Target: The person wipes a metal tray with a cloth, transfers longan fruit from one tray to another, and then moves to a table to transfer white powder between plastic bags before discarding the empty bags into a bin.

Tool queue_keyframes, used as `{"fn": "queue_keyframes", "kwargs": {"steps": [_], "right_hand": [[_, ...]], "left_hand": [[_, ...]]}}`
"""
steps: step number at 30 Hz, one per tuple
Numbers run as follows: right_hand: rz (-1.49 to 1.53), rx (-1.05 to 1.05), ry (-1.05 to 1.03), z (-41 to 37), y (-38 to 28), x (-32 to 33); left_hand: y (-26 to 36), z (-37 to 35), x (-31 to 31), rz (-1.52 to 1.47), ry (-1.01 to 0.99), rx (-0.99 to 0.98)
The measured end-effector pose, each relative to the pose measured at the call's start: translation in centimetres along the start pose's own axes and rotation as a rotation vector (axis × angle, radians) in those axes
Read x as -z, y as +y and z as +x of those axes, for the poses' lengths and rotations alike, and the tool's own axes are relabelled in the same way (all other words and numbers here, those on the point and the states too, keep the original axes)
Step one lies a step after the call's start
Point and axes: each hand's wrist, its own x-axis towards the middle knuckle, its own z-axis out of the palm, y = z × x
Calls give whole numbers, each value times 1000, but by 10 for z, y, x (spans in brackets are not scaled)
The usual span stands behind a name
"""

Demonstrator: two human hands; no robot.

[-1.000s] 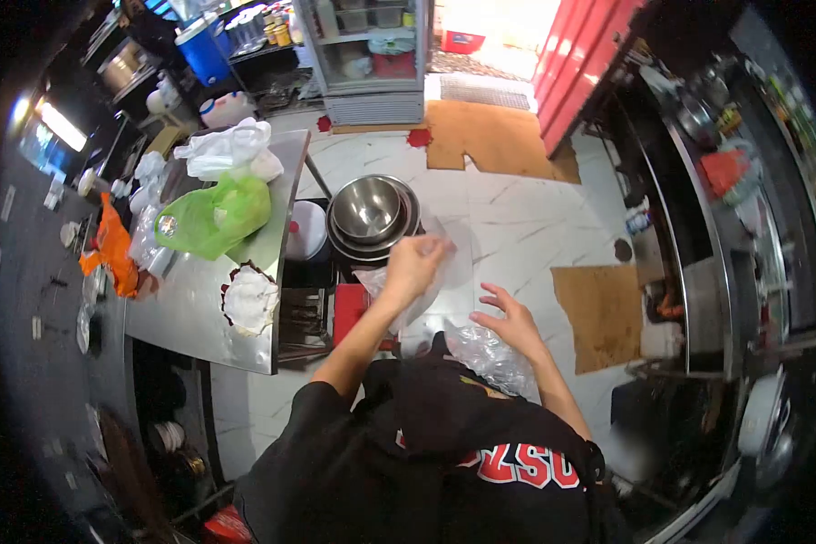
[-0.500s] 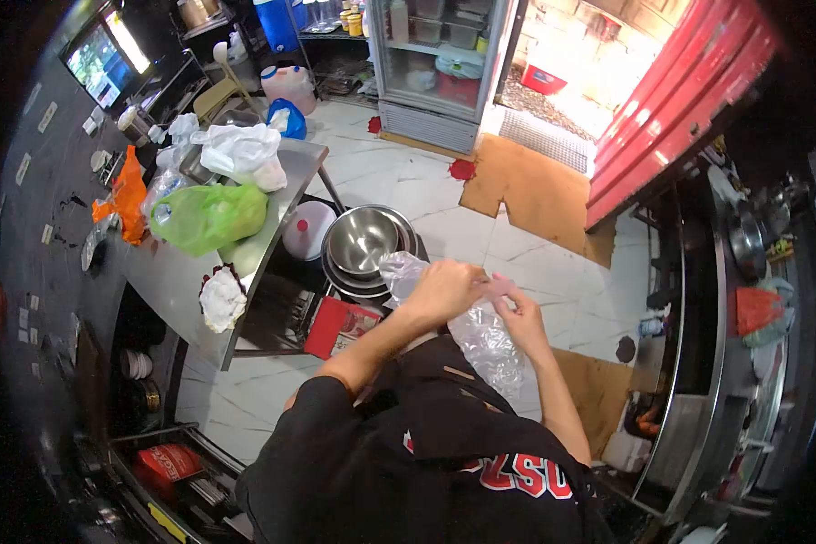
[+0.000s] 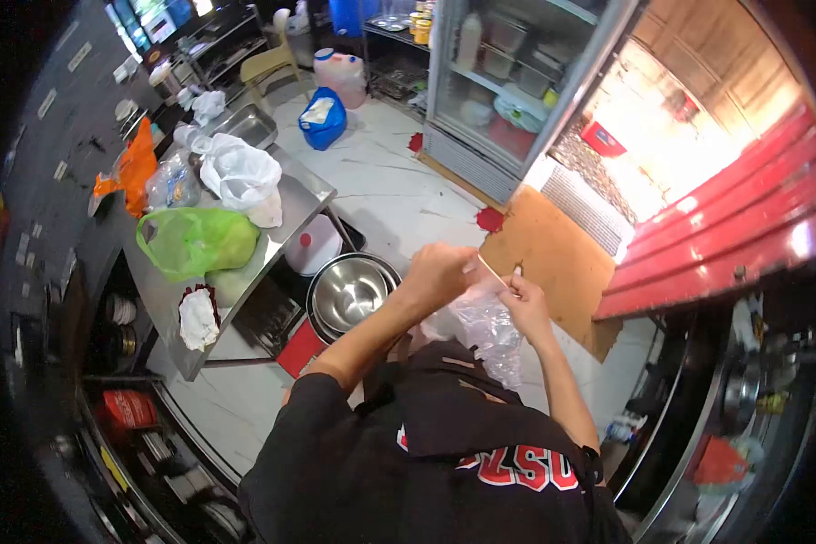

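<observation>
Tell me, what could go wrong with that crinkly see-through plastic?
The thin pale strip runs between the left hand and the right hand; it might slip from one of them.
The clear plastic hangs loosely below the hands, so it could drop to the floor and get dirty.

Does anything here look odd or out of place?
Red, ragged patches beside the fridge stand out against the pale floor; I can't tell what they are. The cardboard by the open door also looks makeshift.
</observation>
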Motion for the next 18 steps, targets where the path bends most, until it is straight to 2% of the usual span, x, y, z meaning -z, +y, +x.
{"fn": "queue_keyframes", "kwargs": {"steps": [2, 4, 6, 7, 8, 10, 11, 13, 14, 16, 17, 18], "right_hand": [[-10, -3, -107, 38, -1, 20], [-24, -115, -248, 77, -19, 38], [3, -138, -386, 129, -5, 55], [39, -185, -464, 151, -2, 60], [34, -172, -499, 171, -1, 60], [152, 28, -347, 203, -11, 61], [147, 38, -383, 216, -23, 66], [-156, 259, -124, 236, -56, 79], [-150, 275, -153, 251, -58, 87], [-62, 197, -427, 278, -58, 103], [10, 137, -629, 287, -62, 104], [7, 140, -658, 295, -66, 96]], "left_hand": [[-18, 19, 12, -161, -91, 277], [-39, 36, 16, -229, -85, 344], [-52, 53, 15, -614, -144, 594], [-58, 62, 12, -734, -126, 660], [-67, 71, 6, -726, -93, 680], [-84, 91, -9, -837, 55, 712], [-89, 101, -13, -833, 90, 729], [-95, 121, -15, -722, 268, 854], [-96, 129, -15, -711, 298, 868], [-93, 145, -17, -534, 484, 945], [-89, 155, -16, -441, 512, 1019], [-86, 163, -20, -436, 533, 1041]]}}
